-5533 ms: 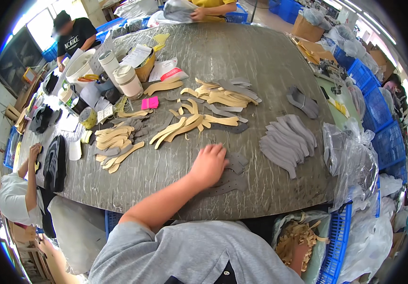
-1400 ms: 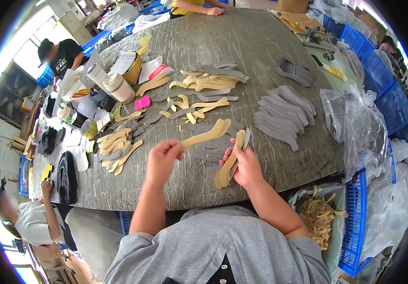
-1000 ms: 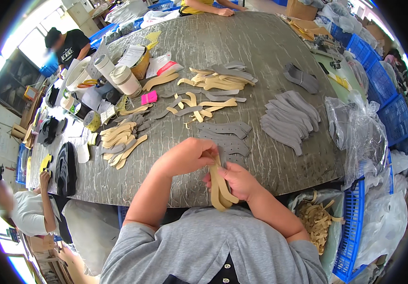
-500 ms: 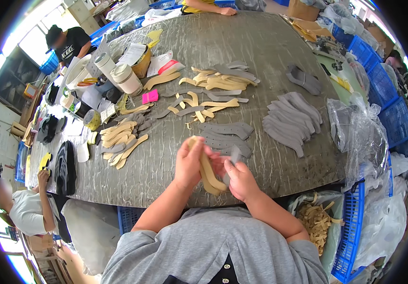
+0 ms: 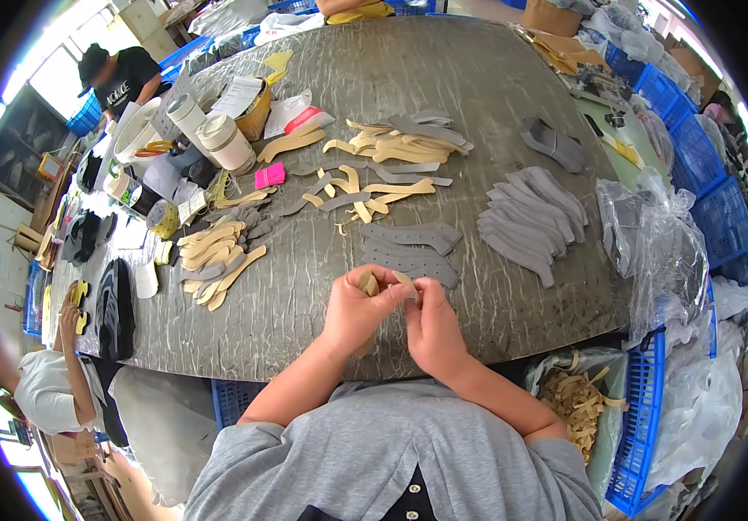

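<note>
My left hand point(image 5: 356, 308) is closed round tan curved strips point(image 5: 368, 282), whose lower ends show below the palm. Close beside it, my right hand point(image 5: 433, 330) pinches the tip of a piece between thumb and fingers, and my left thumb meets it there. That tip point(image 5: 403, 280) looks tan on top with grey below; the rest of it is hidden by the fingers. Just beyond my hands lie grey perforated curved pieces point(image 5: 408, 260). Farther off is a loose scatter of tan and grey strips point(image 5: 358, 198).
Grey curved pieces point(image 5: 530, 221) are fanned out at the right, near a clear plastic bag point(image 5: 652, 252). Tan strips point(image 5: 213, 247), a pink pad point(image 5: 269, 175) and a white jar point(image 5: 226, 143) stand left. A bin of tan scraps point(image 5: 578, 404) sits below the table's edge. Co-workers occupy the left side.
My hands have come together, and my right hand now pinches a strip's tip at my left thumb. The tan strips in my left hand have turned, their lower ends swinging left.
</note>
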